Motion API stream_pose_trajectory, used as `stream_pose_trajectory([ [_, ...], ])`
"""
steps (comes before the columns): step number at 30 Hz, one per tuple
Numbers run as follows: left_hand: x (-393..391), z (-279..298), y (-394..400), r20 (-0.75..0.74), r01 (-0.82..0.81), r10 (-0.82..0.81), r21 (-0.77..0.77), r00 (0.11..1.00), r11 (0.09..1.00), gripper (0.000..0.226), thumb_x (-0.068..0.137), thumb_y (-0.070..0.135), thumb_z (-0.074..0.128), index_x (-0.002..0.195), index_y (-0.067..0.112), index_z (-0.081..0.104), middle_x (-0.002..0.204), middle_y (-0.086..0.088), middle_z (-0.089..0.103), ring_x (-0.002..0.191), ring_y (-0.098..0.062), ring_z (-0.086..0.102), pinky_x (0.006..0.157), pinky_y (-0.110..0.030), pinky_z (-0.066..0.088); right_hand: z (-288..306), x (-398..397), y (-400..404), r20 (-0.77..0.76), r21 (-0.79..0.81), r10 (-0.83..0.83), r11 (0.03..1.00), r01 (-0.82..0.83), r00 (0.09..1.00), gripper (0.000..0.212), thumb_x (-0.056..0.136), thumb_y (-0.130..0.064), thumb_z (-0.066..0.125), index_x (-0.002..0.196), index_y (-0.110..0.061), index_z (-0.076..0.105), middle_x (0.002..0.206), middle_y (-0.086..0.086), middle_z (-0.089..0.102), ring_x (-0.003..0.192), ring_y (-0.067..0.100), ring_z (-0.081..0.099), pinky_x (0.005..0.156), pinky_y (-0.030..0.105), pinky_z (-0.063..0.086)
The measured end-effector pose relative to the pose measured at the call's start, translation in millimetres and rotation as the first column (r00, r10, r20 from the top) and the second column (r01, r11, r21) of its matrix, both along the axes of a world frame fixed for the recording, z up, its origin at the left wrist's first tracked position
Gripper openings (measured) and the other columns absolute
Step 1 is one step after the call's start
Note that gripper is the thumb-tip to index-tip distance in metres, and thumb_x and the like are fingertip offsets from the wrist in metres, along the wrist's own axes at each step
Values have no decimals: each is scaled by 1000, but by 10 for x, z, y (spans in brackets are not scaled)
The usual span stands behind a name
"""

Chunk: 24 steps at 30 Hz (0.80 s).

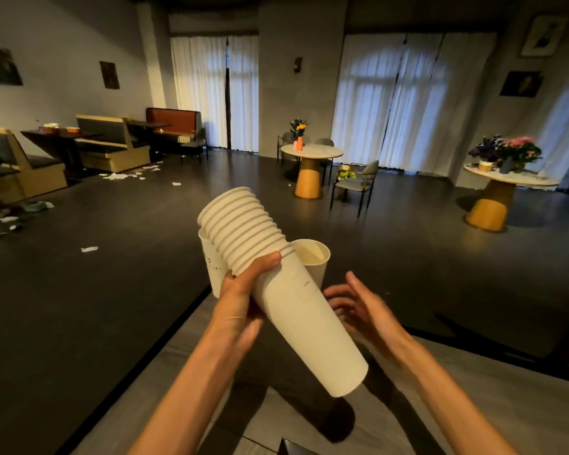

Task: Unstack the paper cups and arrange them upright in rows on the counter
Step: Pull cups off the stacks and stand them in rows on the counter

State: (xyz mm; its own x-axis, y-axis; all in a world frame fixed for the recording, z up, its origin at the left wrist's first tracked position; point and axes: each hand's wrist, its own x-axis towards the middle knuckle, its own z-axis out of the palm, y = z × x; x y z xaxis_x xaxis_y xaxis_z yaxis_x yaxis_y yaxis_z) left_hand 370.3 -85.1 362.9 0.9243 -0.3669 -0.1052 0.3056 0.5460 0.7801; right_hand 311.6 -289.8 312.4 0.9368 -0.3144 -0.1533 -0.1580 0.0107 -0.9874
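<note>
A stack of several white paper cups (296, 310) is tilted, rims pointing up and to the left, held above the grey counter (473, 399). My left hand (243, 297) grips the stack just below the rims. My right hand (358, 307) is beside the stack on its right, fingers spread, holding nothing. Two single cups stand upright on the counter's far end: one (312, 257) behind the stack on the right, another (211, 264) partly hidden behind the stack and my left hand.
The counter's dark edge (165, 343) runs diagonally on the left, with dark floor beyond. Round tables (311, 152) with flowers and chairs stand across the room. Booth seats (112, 142) and scattered paper lie at the far left.
</note>
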Motion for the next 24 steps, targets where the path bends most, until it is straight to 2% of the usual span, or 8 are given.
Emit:
stream_pose_trajectory([
  [2,-61,29,-128,-3,-20,20,8,1000,1000,61,55,13,83,113,16,64,99,-9,74,95,-24,70,78,-43,60,188,-217,71,-61,163,295,945,-282,953,74,93,-68,31,119,-7,65,102,13,74,89,24,72,80,32,56],
  [3,-93,64,-197,-3,-18,18,2,1000,1000,56,59,16,79,113,17,64,99,-8,74,96,-24,69,80,-43,59,219,-301,52,-50,161,383,915,-371,922,71,94,-67,36,122,-7,62,104,13,74,92,25,73,81,33,57],
  [6,-109,92,-279,48,-18,17,23,999,1000,60,56,20,86,112,22,63,102,-8,73,96,-24,68,72,-40,57,226,-420,34,-28,80,453,890,-450,891,77,73,-60,76,128,-9,57,112,13,73,98,24,71,84,34,58],
  [10,-122,103,-300,236,-123,87,141,968,982,86,38,35,90,120,22,65,108,-5,77,103,-26,72,75,-38,59,204,-467,-45,-68,-276,325,902,-331,943,72,65,-39,89,128,-32,55,118,-11,66,107,3,65,93,30,56],
  [14,-4,194,-176,307,-223,204,29,930,974,106,33,35,102,128,10,64,116,-7,74,111,-26,70,87,-39,57,-135,-469,-250,-50,-580,141,802,-144,989,85,51,-51,93,123,-49,49,126,-22,56,116,2,55,99,35,54],
  [17,80,368,-60,294,-261,283,-114,913,959,123,25,41,103,134,5,59,115,-8,70,102,-19,70,78,-29,59,-402,-398,-394,-31,-538,12,843,-27,999,89,51,-44,95,127,-46,49,127,-20,57,118,4,54,102,40,51],
  [20,116,478,46,310,-242,276,-145,910,960,130,27,43,102,142,7,53,121,-8,67,111,-20,67,90,-34,57,-498,-234,-428,-43,-431,-108,899,79,993,94,54,-35,96,134,-30,49,128,-12,60,120,12,56,102,42,51],
  [24,90,389,160,365,-155,174,-80,915,985,105,49,33,95,143,12,54,122,-6,68,116,-23,64,98,-41,54,-516,39,-456,-1,-433,-163,890,146,987,95,56,-32,96,137,-24,47,135,-4,60,128,19,54,107,47,47],
])
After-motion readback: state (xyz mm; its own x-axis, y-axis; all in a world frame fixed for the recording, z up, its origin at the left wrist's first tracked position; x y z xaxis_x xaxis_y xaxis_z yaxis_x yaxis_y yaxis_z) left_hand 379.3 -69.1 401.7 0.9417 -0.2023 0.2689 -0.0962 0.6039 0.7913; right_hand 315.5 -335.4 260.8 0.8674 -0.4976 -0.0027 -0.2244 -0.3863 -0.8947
